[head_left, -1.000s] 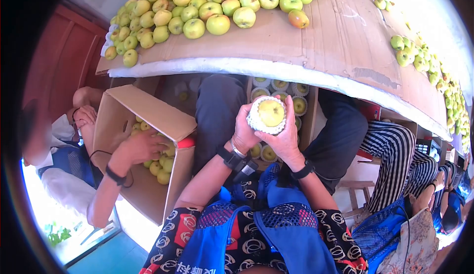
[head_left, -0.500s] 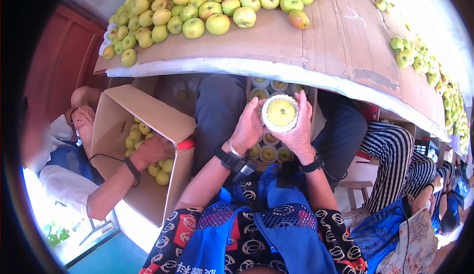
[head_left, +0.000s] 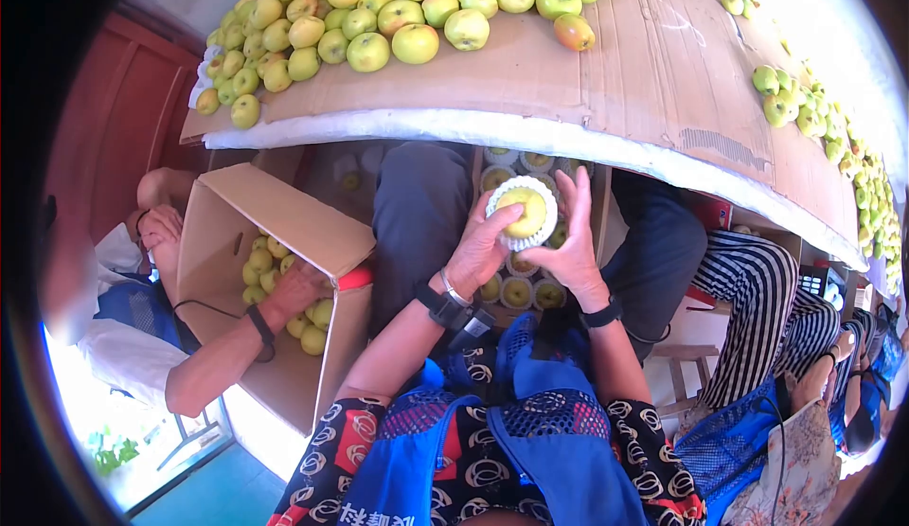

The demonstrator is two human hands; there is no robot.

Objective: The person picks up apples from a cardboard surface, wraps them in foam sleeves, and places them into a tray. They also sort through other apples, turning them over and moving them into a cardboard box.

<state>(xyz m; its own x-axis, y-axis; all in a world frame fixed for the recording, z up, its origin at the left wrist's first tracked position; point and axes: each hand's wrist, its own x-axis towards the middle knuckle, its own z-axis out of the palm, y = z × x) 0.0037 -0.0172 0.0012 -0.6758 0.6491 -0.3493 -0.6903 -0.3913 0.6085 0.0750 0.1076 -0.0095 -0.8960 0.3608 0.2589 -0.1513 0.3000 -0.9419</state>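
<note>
A yellow-green apple (head_left: pixel 527 213) sits in a white foam net (head_left: pixel 551 206), tilted to the left. My left hand (head_left: pixel 481 253) grips it, thumb lying over the fruit and fingers behind the foam. Close by on the right, my right hand (head_left: pixel 574 253) is open, its thumb and fingers spread apart beside the net. Beneath both hands, between my knees, is a box of foam-netted apples (head_left: pixel 517 292) set in rows; my hands and the held apple hide part of them.
A cardboard-covered table (head_left: pixel 653 81) bears a heap of loose apples (head_left: pixel 417 43), with more apples (head_left: pixel 814 119) along its right side. At left, a co-worker's hand (head_left: pixel 301 285) reaches into a tilted carton (head_left: pixel 275 195) of apples. Someone in striped trousers (head_left: pixel 748 308) sits at right.
My right hand has come off the netted apple and its fingers have spread. The apple has shifted slightly left and tilted, with my left thumb now across it.
</note>
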